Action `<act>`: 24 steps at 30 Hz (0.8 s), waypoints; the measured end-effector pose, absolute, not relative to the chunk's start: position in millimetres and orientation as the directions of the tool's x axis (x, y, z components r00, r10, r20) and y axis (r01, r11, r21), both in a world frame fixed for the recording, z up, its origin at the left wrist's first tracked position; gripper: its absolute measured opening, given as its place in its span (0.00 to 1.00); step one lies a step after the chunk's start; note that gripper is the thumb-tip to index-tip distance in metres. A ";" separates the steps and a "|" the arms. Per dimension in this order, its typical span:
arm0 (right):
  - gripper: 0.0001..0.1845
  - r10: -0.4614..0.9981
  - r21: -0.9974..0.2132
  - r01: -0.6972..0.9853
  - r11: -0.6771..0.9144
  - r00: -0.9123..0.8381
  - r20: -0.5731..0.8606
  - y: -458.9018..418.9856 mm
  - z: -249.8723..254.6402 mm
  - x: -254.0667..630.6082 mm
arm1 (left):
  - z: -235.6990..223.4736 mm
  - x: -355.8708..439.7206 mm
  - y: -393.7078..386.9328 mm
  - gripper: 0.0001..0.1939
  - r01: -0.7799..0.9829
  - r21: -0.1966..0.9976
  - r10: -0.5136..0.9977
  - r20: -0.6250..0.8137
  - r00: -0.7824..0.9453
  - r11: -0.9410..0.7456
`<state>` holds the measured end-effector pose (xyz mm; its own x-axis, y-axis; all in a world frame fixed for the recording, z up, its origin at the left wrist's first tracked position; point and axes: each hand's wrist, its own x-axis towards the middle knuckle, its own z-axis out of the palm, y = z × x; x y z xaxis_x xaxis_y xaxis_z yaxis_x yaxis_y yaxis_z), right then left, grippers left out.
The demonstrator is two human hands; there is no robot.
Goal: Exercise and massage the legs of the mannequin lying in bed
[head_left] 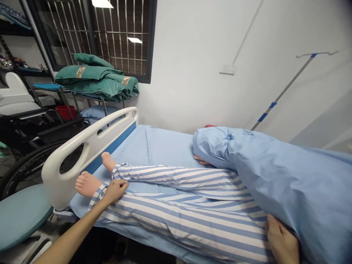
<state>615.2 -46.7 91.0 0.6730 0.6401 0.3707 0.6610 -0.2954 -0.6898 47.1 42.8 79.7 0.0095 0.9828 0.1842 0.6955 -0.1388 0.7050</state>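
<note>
Quilt, pale blue and bunched, lies across the far end of the bed from the footboard, its edge over the upper part of blue-and-white striped trousers. Bare feet point toward the board. The right hand rests at the quilt's edge, fingers near together and partly hidden; whether they grip cloth cannot be told. The left hand lies over the nearer lower leg, fingers curled narrow, any pinch on the fabric unclear. The step appears to be handling at both ends of that leg; any move from here would call for a light, level touch.
</note>
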 end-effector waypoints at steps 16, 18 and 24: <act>0.24 0.943 -0.853 0.498 0.159 0.179 0.280 21.2 106.5 292.0 | 64.3 35.5 43.6 0.21 0.549 0.834 0.948 0.217 -0.233 -0.056; 0.24 0.957 -0.899 0.383 0.211 0.108 0.271 27.7 106.9 224.8 | 64.2 33.9 43.6 0.21 0.516 0.854 0.946 0.214 -0.244 -0.060; 0.22 0.953 -0.913 0.295 0.282 0.025 0.303 39.4 88.0 117.2 | 61.0 30.7 41.8 0.21 0.455 0.881 0.929 0.270 -0.254 -0.131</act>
